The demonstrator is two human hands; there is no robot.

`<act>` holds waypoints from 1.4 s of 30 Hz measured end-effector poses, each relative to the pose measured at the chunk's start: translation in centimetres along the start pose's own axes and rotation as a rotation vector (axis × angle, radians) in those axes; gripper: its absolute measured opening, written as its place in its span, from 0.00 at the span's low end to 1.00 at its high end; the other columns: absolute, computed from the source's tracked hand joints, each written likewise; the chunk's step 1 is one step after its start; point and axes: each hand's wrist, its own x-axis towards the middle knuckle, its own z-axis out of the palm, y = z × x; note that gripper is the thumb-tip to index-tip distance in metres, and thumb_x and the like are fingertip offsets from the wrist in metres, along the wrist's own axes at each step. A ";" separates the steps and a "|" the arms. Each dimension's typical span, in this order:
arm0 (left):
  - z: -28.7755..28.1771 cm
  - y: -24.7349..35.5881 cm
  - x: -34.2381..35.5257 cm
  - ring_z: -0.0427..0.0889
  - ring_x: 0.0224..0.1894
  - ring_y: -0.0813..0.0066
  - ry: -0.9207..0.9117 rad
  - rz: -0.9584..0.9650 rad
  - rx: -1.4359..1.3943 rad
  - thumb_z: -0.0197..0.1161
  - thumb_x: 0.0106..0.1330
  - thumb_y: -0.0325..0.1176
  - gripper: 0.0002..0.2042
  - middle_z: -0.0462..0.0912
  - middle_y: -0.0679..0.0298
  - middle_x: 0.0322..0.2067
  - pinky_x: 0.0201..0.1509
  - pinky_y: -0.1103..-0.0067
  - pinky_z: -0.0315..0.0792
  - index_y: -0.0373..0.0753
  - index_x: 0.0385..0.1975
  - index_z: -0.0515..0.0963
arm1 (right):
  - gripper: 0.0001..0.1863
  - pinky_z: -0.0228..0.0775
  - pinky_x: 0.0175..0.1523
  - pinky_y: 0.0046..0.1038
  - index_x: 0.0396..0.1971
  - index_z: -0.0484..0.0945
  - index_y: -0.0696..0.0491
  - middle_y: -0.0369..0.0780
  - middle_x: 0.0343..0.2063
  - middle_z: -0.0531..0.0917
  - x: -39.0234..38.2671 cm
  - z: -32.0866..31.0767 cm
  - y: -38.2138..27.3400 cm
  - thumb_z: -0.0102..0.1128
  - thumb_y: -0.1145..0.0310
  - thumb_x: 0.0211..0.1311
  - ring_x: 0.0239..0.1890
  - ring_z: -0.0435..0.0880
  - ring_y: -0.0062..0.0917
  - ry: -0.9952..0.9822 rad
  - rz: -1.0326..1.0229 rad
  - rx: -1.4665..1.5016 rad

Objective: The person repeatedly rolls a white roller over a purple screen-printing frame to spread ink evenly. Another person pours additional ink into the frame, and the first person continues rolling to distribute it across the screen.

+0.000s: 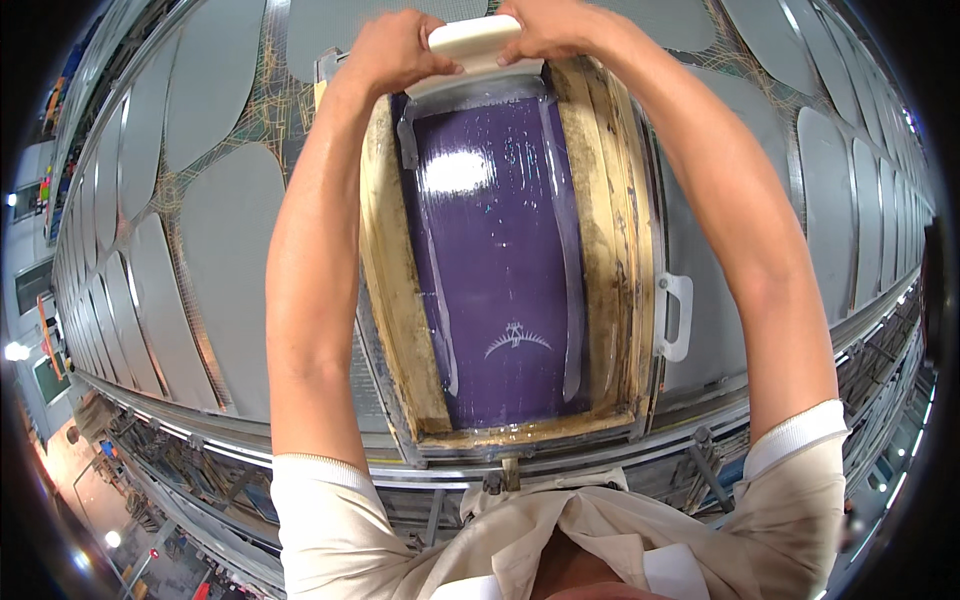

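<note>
Both arms stretch forward to the far end of a screen-printing frame (612, 230). My left hand (398, 52) and my right hand (548, 30) grip the two ends of a cream-coloured squeegee (474, 40), thumbs on the near side. The squeegee spans the far end of the purple screen mesh (500, 250); its lower edge is hard to make out. Wet, shiny streaks run down both sides of the mesh. A small pale crest-like design (517, 342) shows near its close end. Yellowish, stained borders surround the mesh.
A white handle (675, 318) sticks out on the frame's right side. Flat grey rounded panels (238, 225) lie in rows across the long table on both sides. A metal rail (600, 455) runs along the table's near edge, close to my body.
</note>
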 end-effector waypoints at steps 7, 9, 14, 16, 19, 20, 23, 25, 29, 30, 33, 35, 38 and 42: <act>3.8 5.7 -13.2 0.87 0.35 0.52 0.065 0.065 -0.040 0.78 0.50 0.42 0.15 0.88 0.54 0.30 0.44 0.63 0.80 0.46 0.37 0.88 | 0.15 0.79 0.43 0.39 0.36 0.86 0.57 0.49 0.28 0.87 -11.3 9.0 -4.0 0.76 0.64 0.50 0.33 0.89 0.41 0.141 -0.107 -0.028; 5.5 8.1 -18.5 0.87 0.34 0.52 0.076 0.079 -0.087 0.78 0.49 0.38 0.15 0.87 0.53 0.30 0.42 0.63 0.80 0.45 0.38 0.88 | 0.14 0.79 0.44 0.40 0.36 0.86 0.55 0.49 0.29 0.87 -16.2 12.5 -6.1 0.75 0.67 0.48 0.35 0.88 0.44 0.153 -0.083 -0.028; 9.6 14.3 -32.4 0.84 0.29 0.54 0.148 0.163 -0.202 0.77 0.48 0.32 0.09 0.85 0.57 0.24 0.37 0.64 0.75 0.43 0.29 0.86 | 0.07 0.76 0.45 0.43 0.26 0.84 0.52 0.45 0.22 0.85 -28.6 20.4 -12.4 0.72 0.69 0.45 0.32 0.86 0.43 0.239 -0.158 -0.019; 10.6 16.6 -37.0 0.84 0.30 0.57 0.148 0.155 -0.131 0.77 0.48 0.31 0.09 0.85 0.60 0.25 0.40 0.65 0.71 0.45 0.29 0.86 | 0.07 0.70 0.48 0.41 0.27 0.83 0.51 0.41 0.23 0.84 -32.9 22.5 -14.7 0.72 0.71 0.46 0.33 0.84 0.40 0.225 -0.154 -0.030; 12.1 18.1 -40.4 0.82 0.32 0.62 0.196 0.153 -0.088 0.77 0.48 0.31 0.11 0.87 0.66 0.30 0.41 0.67 0.67 0.46 0.32 0.86 | 0.08 0.68 0.51 0.39 0.29 0.83 0.51 0.39 0.25 0.84 -36.1 24.8 -16.0 0.71 0.71 0.47 0.35 0.84 0.38 0.296 -0.163 -0.029; 12.2 18.4 -40.9 0.82 0.32 0.63 0.235 0.160 -0.064 0.77 0.48 0.31 0.11 0.87 0.66 0.30 0.41 0.67 0.67 0.46 0.32 0.86 | 0.08 0.68 0.51 0.39 0.31 0.84 0.50 0.39 0.26 0.85 -36.5 25.1 -16.2 0.71 0.72 0.47 0.36 0.84 0.38 0.342 -0.171 -0.048; 12.4 18.7 -41.5 0.82 0.33 0.64 0.229 0.169 -0.032 0.78 0.48 0.32 0.12 0.86 0.67 0.30 0.41 0.67 0.67 0.46 0.33 0.85 | 0.09 0.67 0.53 0.40 0.32 0.84 0.50 0.39 0.27 0.85 -37.1 25.9 -16.3 0.71 0.71 0.48 0.38 0.84 0.38 0.388 -0.172 -0.046; 12.0 18.4 -41.1 0.82 0.32 0.63 0.157 0.160 -0.024 0.78 0.49 0.33 0.11 0.86 0.66 0.29 0.41 0.67 0.67 0.46 0.32 0.85 | 0.08 0.69 0.52 0.41 0.31 0.83 0.50 0.39 0.26 0.85 -36.8 25.4 -16.1 0.71 0.70 0.49 0.37 0.84 0.38 0.311 -0.156 -0.030; 9.7 16.0 -35.9 0.83 0.32 0.61 0.098 0.184 -0.020 0.77 0.51 0.36 0.10 0.85 0.64 0.27 0.42 0.66 0.68 0.46 0.31 0.84 | 0.08 0.73 0.46 0.43 0.29 0.83 0.51 0.42 0.25 0.85 -32.4 21.2 -14.2 0.72 0.67 0.48 0.35 0.85 0.42 0.205 -0.144 0.003; 8.8 14.8 -33.3 0.84 0.32 0.60 0.130 0.193 -0.011 0.77 0.51 0.37 0.10 0.85 0.63 0.26 0.42 0.65 0.68 0.46 0.30 0.84 | 0.08 0.74 0.44 0.44 0.28 0.84 0.51 0.43 0.25 0.86 -30.0 19.8 -13.1 0.72 0.66 0.48 0.34 0.86 0.43 0.231 -0.158 0.011; 5.8 10.4 -24.8 0.84 0.31 0.57 0.176 0.178 0.062 0.78 0.51 0.39 0.11 0.85 0.60 0.26 0.42 0.63 0.70 0.45 0.32 0.86 | 0.10 0.78 0.45 0.44 0.31 0.86 0.51 0.46 0.28 0.87 -21.8 14.3 -10.0 0.73 0.66 0.48 0.36 0.87 0.43 0.255 -0.124 -0.065; 4.0 7.5 -18.8 0.85 0.32 0.55 0.201 0.164 0.084 0.78 0.51 0.40 0.12 0.86 0.59 0.26 0.44 0.63 0.73 0.45 0.32 0.86 | 0.12 0.78 0.47 0.44 0.34 0.87 0.51 0.47 0.30 0.88 -16.2 10.3 -8.1 0.74 0.64 0.49 0.38 0.88 0.44 0.206 -0.062 -0.038; 1.5 4.3 -10.4 0.87 0.36 0.53 0.173 0.133 0.145 0.78 0.52 0.42 0.15 0.87 0.55 0.29 0.44 0.62 0.78 0.44 0.36 0.86 | 0.16 0.79 0.48 0.41 0.38 0.87 0.52 0.47 0.31 0.89 -7.8 6.3 -2.8 0.76 0.62 0.49 0.38 0.89 0.43 0.223 -0.127 -0.108; 0.3 0.7 -1.8 0.88 0.39 0.55 0.123 0.054 0.150 0.77 0.54 0.47 0.16 0.89 0.57 0.33 0.47 0.62 0.78 0.48 0.39 0.87 | 0.19 0.79 0.47 0.39 0.39 0.86 0.54 0.46 0.33 0.89 -0.7 2.1 0.8 0.78 0.60 0.50 0.39 0.89 0.38 0.145 -0.075 -0.066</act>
